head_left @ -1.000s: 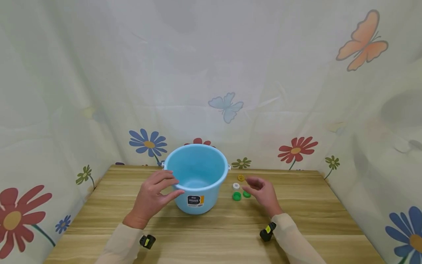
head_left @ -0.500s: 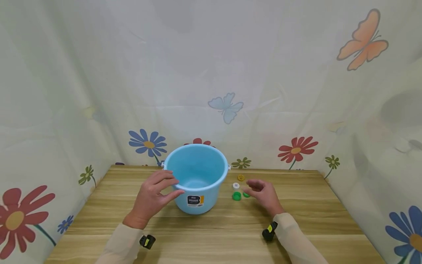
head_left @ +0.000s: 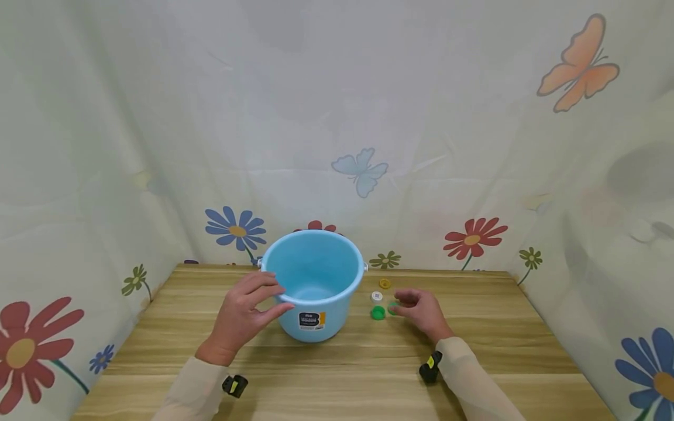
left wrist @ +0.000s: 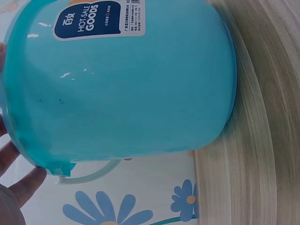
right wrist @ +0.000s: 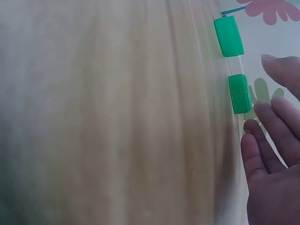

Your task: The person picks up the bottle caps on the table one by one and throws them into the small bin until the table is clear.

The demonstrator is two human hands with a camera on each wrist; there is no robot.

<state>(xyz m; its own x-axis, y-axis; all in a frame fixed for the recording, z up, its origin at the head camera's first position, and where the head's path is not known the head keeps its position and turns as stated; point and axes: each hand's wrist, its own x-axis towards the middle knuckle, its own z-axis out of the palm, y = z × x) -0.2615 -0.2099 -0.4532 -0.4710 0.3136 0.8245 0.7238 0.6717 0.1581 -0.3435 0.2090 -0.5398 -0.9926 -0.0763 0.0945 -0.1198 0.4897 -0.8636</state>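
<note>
A light blue bucket (head_left: 337,313) with a label stands upright on the table. My left hand (head_left: 243,310) holds its near-left rim, fingers over the edge and thumb across the front; the left wrist view shows fingers at the rim (left wrist: 11,126). My right hand (head_left: 423,313) reaches low over the table beside several bottle caps. Its thumb and fingers are spread apart around the right-hand green bottle cap (head_left: 392,308), which the thumb partly covers. In the right wrist view, a gap shows between the fingers and the nearer green cap (right wrist: 240,93). Another green cap (head_left: 378,313) lies just left.
A white cap (head_left: 376,296) and a yellow cap (head_left: 385,283) lie farther back, right of the bucket. Behind the wooden table (head_left: 337,380) hangs a flower-printed curtain (head_left: 421,222). The bucket's pale handle (left wrist: 89,178) hangs down on its far side in the left wrist view.
My right hand has shifted slightly right and toward me, its thumb and fingers coming around the right-hand green cap. The left hand and the bucket have stayed in place.
</note>
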